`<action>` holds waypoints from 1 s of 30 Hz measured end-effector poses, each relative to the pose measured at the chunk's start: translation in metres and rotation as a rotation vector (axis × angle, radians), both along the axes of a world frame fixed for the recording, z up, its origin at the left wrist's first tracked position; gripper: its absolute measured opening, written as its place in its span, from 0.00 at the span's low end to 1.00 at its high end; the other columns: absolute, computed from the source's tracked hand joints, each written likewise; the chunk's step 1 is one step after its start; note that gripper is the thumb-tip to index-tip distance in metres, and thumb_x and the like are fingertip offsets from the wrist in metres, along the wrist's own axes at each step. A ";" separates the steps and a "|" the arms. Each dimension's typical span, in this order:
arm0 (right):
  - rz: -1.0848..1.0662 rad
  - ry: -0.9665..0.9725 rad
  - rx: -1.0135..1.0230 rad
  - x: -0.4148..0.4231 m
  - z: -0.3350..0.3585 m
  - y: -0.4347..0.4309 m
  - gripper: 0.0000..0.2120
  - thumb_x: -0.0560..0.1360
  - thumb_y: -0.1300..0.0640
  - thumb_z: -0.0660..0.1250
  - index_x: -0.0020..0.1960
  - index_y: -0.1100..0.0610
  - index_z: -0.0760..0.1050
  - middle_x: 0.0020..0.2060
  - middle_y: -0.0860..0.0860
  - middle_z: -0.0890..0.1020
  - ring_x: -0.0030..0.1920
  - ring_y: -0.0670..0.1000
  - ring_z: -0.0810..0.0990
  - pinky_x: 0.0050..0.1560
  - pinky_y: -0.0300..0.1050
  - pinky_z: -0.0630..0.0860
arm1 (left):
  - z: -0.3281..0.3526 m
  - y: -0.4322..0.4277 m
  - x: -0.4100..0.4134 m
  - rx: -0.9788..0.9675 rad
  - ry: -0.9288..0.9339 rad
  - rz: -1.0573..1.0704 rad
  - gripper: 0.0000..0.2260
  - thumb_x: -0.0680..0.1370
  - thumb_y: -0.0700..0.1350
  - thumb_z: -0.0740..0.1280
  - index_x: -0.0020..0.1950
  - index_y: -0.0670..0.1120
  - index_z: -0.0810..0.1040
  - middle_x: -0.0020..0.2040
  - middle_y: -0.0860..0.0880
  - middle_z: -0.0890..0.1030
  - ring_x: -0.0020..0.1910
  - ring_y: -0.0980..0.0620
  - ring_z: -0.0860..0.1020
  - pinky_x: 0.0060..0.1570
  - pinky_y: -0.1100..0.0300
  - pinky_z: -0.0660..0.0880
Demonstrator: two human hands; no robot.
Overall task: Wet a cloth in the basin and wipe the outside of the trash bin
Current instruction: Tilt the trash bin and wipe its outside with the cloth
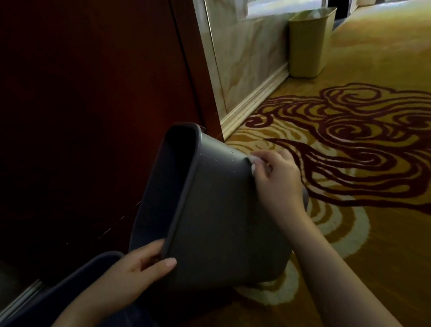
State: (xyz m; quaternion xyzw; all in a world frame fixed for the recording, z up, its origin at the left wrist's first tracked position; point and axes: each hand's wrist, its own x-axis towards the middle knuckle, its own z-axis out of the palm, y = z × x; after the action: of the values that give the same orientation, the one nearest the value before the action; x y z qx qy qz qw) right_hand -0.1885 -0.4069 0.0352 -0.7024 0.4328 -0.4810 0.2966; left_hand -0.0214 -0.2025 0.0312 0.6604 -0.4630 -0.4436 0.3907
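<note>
Right now the wiping is under way, and doing it well looks to depend on keeping the bin steady while the cloth travels the full wall. The grey trash bin (217,219) is tipped over toward the dark wooden panel (60,102), its mouth facing up and left, its base edge resting on the patterned carpet (381,194). The left hand (138,270) is clamped on the near rim, thumb on the outer face and fingers curled over the lip into the opening; this hold should stay firm so the bin does not roll. Beyond that grip, toward the bin's base, the right hand (275,179) is closed around a small pale cloth (253,162), pressing it against the far edge of the outer wall, wrist bent and forearm reaching in from the lower right. Long strokes from the base back toward the rim hold would probably cover the side best, with the bin turned to present each face. Just below the left wrist sits the dark basin (98,265), close enough for re-wetting. A second, beige bin (311,42) stands well beyond both hands by the marble wall
</note>
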 end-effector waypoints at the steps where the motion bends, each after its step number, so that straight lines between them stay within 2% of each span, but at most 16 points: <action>1: 0.017 0.019 0.020 0.002 -0.002 -0.002 0.10 0.78 0.58 0.61 0.58 0.55 0.76 0.50 0.46 0.73 0.50 0.44 0.73 0.49 0.36 0.72 | 0.007 -0.004 -0.001 -0.014 0.019 -0.016 0.22 0.72 0.48 0.67 0.61 0.69 0.72 0.62 0.62 0.78 0.61 0.60 0.76 0.52 0.70 0.74; 3: 0.044 0.041 0.018 0.006 -0.005 -0.003 0.10 0.78 0.58 0.61 0.57 0.54 0.76 0.50 0.45 0.72 0.49 0.44 0.73 0.49 0.37 0.73 | 0.022 -0.023 -0.001 -0.098 0.062 0.015 0.33 0.72 0.41 0.69 0.66 0.71 0.64 0.63 0.61 0.77 0.61 0.59 0.76 0.51 0.65 0.77; 4: 0.060 0.052 0.011 0.009 -0.006 -0.003 0.10 0.78 0.58 0.61 0.57 0.53 0.76 0.49 0.44 0.71 0.49 0.43 0.73 0.48 0.37 0.73 | 0.030 -0.036 -0.002 -0.153 0.065 0.061 0.35 0.72 0.36 0.68 0.68 0.69 0.63 0.62 0.60 0.78 0.59 0.58 0.78 0.49 0.63 0.78; 6: 0.080 0.062 0.017 0.015 -0.006 -0.004 0.09 0.78 0.58 0.61 0.57 0.53 0.75 0.49 0.44 0.69 0.48 0.43 0.72 0.47 0.36 0.72 | 0.043 -0.064 -0.008 -0.202 0.006 0.186 0.33 0.73 0.28 0.64 0.67 0.60 0.66 0.55 0.57 0.81 0.52 0.58 0.81 0.43 0.62 0.80; 8: 0.057 0.041 0.028 0.018 -0.005 -0.005 0.09 0.78 0.58 0.61 0.57 0.54 0.75 0.49 0.44 0.69 0.48 0.43 0.72 0.45 0.33 0.71 | 0.053 -0.083 -0.015 -0.192 -0.048 0.240 0.28 0.72 0.26 0.61 0.61 0.56 0.72 0.49 0.54 0.83 0.48 0.56 0.82 0.41 0.62 0.80; 10: 0.021 0.014 0.022 0.018 -0.004 -0.007 0.08 0.78 0.59 0.62 0.56 0.54 0.76 0.49 0.45 0.71 0.47 0.43 0.72 0.44 0.31 0.70 | 0.054 -0.088 -0.016 -0.158 -0.066 0.252 0.25 0.70 0.25 0.59 0.53 0.53 0.76 0.45 0.50 0.85 0.45 0.52 0.83 0.40 0.57 0.79; 12: 0.000 -0.013 0.024 0.017 -0.004 -0.004 0.08 0.77 0.59 0.62 0.55 0.54 0.76 0.49 0.45 0.72 0.48 0.44 0.73 0.47 0.35 0.73 | 0.057 -0.087 -0.013 -0.128 -0.071 0.267 0.21 0.71 0.28 0.62 0.51 0.53 0.77 0.45 0.49 0.85 0.43 0.51 0.84 0.40 0.55 0.78; 14: 0.004 -0.013 0.027 0.017 -0.006 0.004 0.09 0.77 0.58 0.62 0.56 0.54 0.75 0.50 0.45 0.71 0.50 0.45 0.74 0.50 0.41 0.76 | 0.061 -0.089 -0.010 -0.124 -0.034 0.250 0.19 0.73 0.35 0.66 0.56 0.58 0.75 0.49 0.49 0.83 0.47 0.51 0.83 0.44 0.55 0.77; 16: 0.017 -0.007 0.033 0.015 -0.007 0.012 0.10 0.77 0.58 0.62 0.58 0.54 0.75 0.52 0.46 0.72 0.51 0.45 0.74 0.52 0.41 0.76 | 0.065 -0.094 -0.009 -0.143 -0.013 0.235 0.21 0.75 0.37 0.65 0.60 0.61 0.72 0.54 0.51 0.80 0.51 0.51 0.81 0.48 0.55 0.77; 19: -0.036 -0.092 0.027 0.014 0.000 0.020 0.11 0.77 0.57 0.61 0.59 0.55 0.74 0.53 0.48 0.73 0.52 0.44 0.74 0.52 0.40 0.75 | 0.067 -0.094 -0.012 -0.181 -0.041 0.218 0.20 0.77 0.35 0.62 0.51 0.63 0.75 0.48 0.53 0.83 0.45 0.57 0.83 0.40 0.62 0.78; 21: -0.046 -0.160 -0.038 0.024 0.014 0.031 0.12 0.77 0.56 0.59 0.59 0.54 0.74 0.54 0.48 0.73 0.51 0.43 0.73 0.50 0.39 0.75 | 0.065 -0.090 -0.015 -0.187 -0.022 0.186 0.21 0.77 0.34 0.61 0.48 0.63 0.76 0.45 0.55 0.85 0.45 0.59 0.83 0.36 0.65 0.78; 23: 0.042 -0.182 -0.128 0.041 0.029 0.047 0.14 0.76 0.54 0.57 0.58 0.53 0.74 0.53 0.45 0.71 0.51 0.43 0.73 0.49 0.38 0.76 | 0.063 -0.086 -0.020 -0.207 0.015 0.141 0.21 0.77 0.33 0.60 0.50 0.61 0.78 0.46 0.56 0.85 0.46 0.57 0.83 0.36 0.65 0.79; 25: 0.108 -0.161 -0.193 0.054 0.036 0.060 0.13 0.77 0.56 0.58 0.59 0.55 0.74 0.52 0.47 0.73 0.50 0.43 0.72 0.49 0.38 0.75 | 0.062 -0.084 -0.023 -0.239 0.036 0.117 0.22 0.76 0.32 0.60 0.49 0.60 0.81 0.47 0.53 0.85 0.46 0.54 0.83 0.37 0.65 0.79; 27: 0.146 -0.111 -0.219 0.058 0.035 0.065 0.13 0.79 0.57 0.58 0.62 0.56 0.73 0.54 0.51 0.73 0.51 0.43 0.71 0.50 0.35 0.73 | 0.061 -0.081 -0.023 -0.257 0.053 0.117 0.23 0.76 0.30 0.59 0.52 0.58 0.80 0.48 0.52 0.85 0.48 0.54 0.83 0.38 0.65 0.79; 30: 0.283 0.002 -0.298 0.050 0.027 0.068 0.19 0.79 0.58 0.57 0.69 0.57 0.66 0.59 0.54 0.70 0.57 0.45 0.65 0.54 0.32 0.65 | 0.060 -0.074 -0.020 -0.264 0.056 0.117 0.23 0.76 0.30 0.59 0.55 0.56 0.78 0.49 0.53 0.84 0.49 0.56 0.82 0.40 0.66 0.79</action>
State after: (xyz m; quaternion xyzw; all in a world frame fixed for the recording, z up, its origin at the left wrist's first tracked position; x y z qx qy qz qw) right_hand -0.1381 -0.3386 0.0618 -0.7928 0.2542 -0.4925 0.2536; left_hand -0.0417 -0.2765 0.0912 0.6165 -0.4669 -0.3735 0.5123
